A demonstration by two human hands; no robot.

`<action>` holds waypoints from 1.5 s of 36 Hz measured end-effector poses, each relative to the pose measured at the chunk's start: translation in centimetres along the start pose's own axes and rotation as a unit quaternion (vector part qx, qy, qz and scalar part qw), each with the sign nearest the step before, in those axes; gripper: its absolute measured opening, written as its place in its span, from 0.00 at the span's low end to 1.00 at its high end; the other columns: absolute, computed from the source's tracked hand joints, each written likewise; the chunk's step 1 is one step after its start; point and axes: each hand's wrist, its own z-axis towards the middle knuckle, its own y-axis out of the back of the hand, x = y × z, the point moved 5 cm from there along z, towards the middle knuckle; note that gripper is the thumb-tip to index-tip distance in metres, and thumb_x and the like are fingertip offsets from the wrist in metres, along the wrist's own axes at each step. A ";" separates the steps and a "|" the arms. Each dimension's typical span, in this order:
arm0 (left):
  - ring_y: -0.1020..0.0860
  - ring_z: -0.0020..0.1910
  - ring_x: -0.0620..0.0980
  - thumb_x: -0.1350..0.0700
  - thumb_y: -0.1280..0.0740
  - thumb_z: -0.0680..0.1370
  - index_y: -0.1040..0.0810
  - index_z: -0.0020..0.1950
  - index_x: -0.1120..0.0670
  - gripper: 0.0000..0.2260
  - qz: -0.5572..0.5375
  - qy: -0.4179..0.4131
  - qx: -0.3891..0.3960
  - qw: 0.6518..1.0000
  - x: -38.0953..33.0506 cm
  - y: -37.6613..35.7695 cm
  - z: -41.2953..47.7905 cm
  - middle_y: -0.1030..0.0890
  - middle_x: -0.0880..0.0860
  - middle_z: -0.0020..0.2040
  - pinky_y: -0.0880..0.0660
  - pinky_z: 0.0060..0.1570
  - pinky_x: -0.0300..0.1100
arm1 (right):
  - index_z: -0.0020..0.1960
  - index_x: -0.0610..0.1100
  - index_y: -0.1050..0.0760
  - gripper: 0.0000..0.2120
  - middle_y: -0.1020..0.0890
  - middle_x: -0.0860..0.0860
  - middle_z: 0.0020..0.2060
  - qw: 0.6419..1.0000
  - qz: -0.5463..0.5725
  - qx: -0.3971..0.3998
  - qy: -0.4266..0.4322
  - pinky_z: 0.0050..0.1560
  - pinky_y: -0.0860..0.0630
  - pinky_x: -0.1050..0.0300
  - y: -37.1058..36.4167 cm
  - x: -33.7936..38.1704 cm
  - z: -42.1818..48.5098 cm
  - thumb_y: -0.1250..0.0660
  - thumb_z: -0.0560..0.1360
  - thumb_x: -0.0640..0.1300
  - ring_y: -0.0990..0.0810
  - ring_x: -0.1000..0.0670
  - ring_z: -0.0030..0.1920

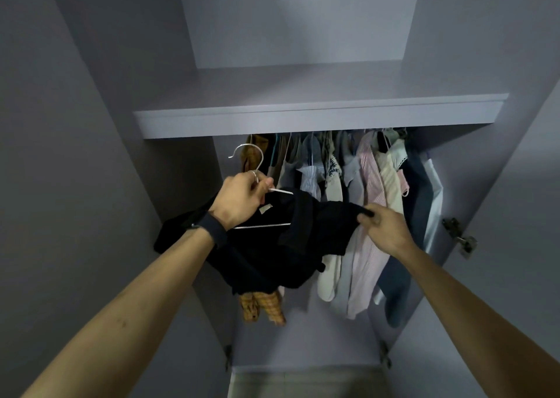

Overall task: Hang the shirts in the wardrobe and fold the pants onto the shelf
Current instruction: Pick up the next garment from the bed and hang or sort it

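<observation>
A black shirt (272,246) hangs on a white hanger with a metal hook (248,152), held in front of the open wardrobe. My left hand (239,199) grips the hanger at its neck, just below the hook. Pinching the shirt's right shoulder edge is my right hand (385,228). The hook is free in the air, left of the hung clothes and below the shelf (303,118). The rail itself is hidden behind the shelf's front edge.
Several shirts (369,191) hang in a row under the shelf, filling the middle and right. A yellow checked garment (260,306) hangs at the far left behind the black shirt. The wardrobe doors stand open on both sides, with a hinge (460,237) at right.
</observation>
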 end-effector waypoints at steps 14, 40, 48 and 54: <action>0.23 0.34 0.38 0.49 0.37 0.84 0.22 0.39 0.51 0.15 -0.006 0.021 0.004 1.000 -0.2 -0.5 -1.4 0.20 0.46 0.32 0.32 0.37 0.30 | 0.59 0.57 0.17 0.16 0.18 0.63 0.51 0.984 0.008 0.005 0.177 0.57 0.30 0.64 -1.0 8.0 -1.8 0.31 0.76 0.62 0.25 0.59 0.53; 0.18 0.46 0.48 0.49 0.37 0.83 0.18 0.48 0.56 0.13 -0.091 0.107 0.047 0.989 1.3 -2.6 -3.9 0.15 0.50 0.43 0.22 0.52 0.45 | 0.60 0.56 0.18 0.10 0.22 0.69 0.35 0.960 -0.111 0.155 0.207 0.42 0.27 0.65 -3.9 8.5 -4.4 0.30 0.79 0.52 0.21 0.65 0.39; 0.19 0.49 0.56 0.49 0.38 0.83 0.20 0.51 0.57 0.13 -0.023 0.102 0.009 0.994 1.8 -2.2 -3.0 0.16 0.56 0.47 0.22 0.51 0.52 | 0.58 0.51 0.24 0.08 0.16 0.54 0.38 0.937 -0.185 0.225 0.195 0.46 0.24 0.58 -5.3 11.5 -5.1 0.34 0.81 0.51 0.20 0.57 0.38; 0.28 0.64 0.55 0.43 0.43 0.83 0.26 0.67 0.52 0.18 0.105 0.102 -0.051 0.988 5.5 -0.3 -3.9 0.24 0.54 0.63 0.30 0.62 0.51 | 0.41 0.52 0.30 0.11 0.21 0.56 0.31 0.940 -0.169 0.243 0.170 0.39 0.29 0.58 -7.7 15.0 -4.9 0.35 0.81 0.51 0.25 0.57 0.33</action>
